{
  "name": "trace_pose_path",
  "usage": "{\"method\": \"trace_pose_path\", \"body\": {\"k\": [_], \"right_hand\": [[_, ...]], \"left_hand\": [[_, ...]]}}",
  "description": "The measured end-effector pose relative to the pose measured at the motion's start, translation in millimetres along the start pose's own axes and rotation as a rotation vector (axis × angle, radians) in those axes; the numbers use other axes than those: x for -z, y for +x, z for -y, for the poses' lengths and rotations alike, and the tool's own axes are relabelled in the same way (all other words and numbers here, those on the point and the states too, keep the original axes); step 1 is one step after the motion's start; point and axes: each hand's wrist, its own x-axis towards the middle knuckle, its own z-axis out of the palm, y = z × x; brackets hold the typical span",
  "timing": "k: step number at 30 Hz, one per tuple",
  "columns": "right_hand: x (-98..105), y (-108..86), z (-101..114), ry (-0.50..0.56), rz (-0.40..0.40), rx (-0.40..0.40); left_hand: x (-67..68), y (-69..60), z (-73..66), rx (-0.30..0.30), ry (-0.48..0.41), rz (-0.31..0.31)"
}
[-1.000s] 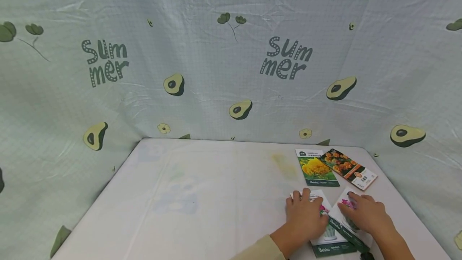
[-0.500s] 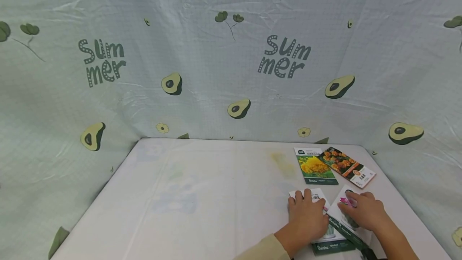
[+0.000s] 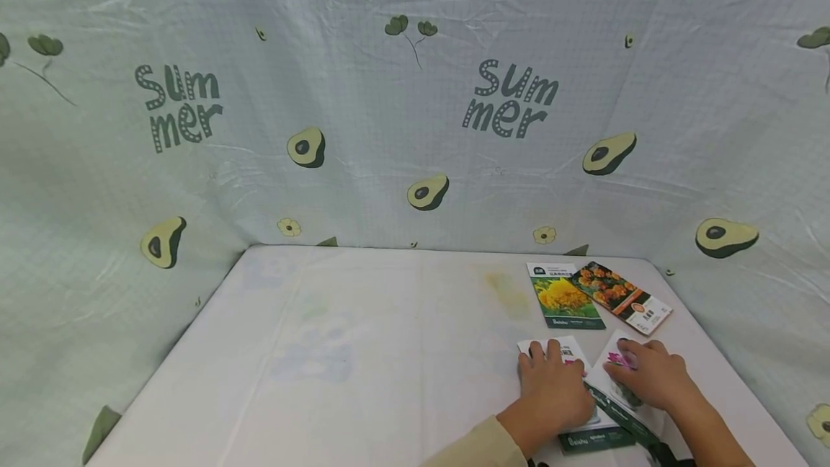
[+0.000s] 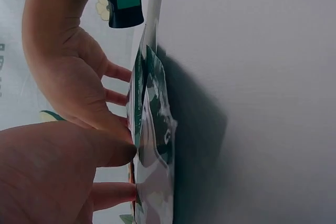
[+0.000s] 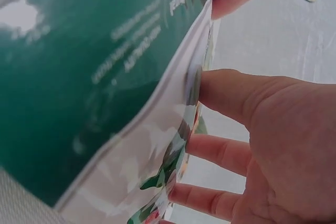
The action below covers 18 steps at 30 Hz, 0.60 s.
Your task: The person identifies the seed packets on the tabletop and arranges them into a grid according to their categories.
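My left hand (image 3: 554, 391) rests with fingers spread on a white and green seed packet (image 3: 596, 441) at the table's front right. Beside it, my right hand (image 3: 658, 375) presses its fingertips on a second seed packet (image 3: 622, 415), with pink flowers, lying slantwise over the first one's right edge. In the left wrist view, both hands touch the packets' (image 4: 160, 108) upper faces, and a lower edge lifts slightly off the table. The right wrist view has the green end of a packet (image 5: 105, 87) close up, with the right thumb and fingers (image 5: 220, 150) against its face.
Behind the hands lie a yellow-flower packet (image 3: 564, 298) and an orange-flower packet (image 3: 622, 298) overlapping its corner. A white cloth covers the table (image 3: 357, 352). A curtain (image 3: 376, 99) printed with avocados hangs behind it.
Both hands stay on the two front packets with barely any movement. The whole head view shifts slightly, and the right packet's lower end is a little differently placed.
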Motion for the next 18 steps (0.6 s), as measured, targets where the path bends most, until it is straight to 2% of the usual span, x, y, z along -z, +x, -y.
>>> {"method": "trace_pose_path", "body": {"k": [9,18], "right_hand": [[-0.9,3.5,-1.4,-0.006,-0.003,0.013],[0.9,3.2,-1.1,-0.002,0.013,-0.006]], "left_hand": [[0.3,-0.7,-3.3,0.007,0.052,-0.004],[-5.0,-0.9,-8.9,0.058,0.077,-0.039]]}}
